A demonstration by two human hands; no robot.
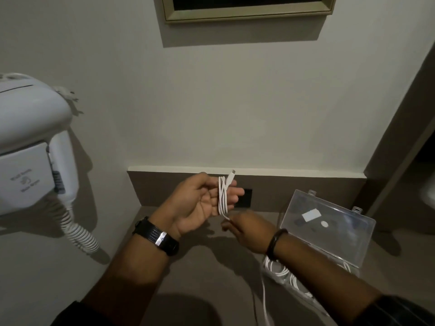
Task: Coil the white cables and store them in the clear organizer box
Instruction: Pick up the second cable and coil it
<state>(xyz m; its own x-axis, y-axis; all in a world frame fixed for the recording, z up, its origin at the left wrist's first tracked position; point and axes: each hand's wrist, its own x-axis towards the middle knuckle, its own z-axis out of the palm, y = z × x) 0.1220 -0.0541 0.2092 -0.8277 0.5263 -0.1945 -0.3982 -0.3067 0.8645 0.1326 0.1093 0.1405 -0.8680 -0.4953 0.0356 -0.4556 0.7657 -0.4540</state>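
My left hand [200, 203] is palm up above the counter, with a white cable [223, 196] looped several times around its fingers; the plug end sticks up past the fingertips. Just below it, my right hand [249, 231] pinches the same cable's loose run, which trails under my wrist and down off the front of the counter. The clear organizer box [329, 222] stands open at the right, its lid tilted back. More coiled white cable [282, 271] lies in its tray, partly hidden by my right forearm.
A white wall-mounted hair dryer [30, 147] with a spiral cord hangs at the left. A dark socket plate [244, 198] sits in the backsplash behind my hands. The brown counter [188, 278] runs toward me. A framed mirror edge [247, 10] is above.
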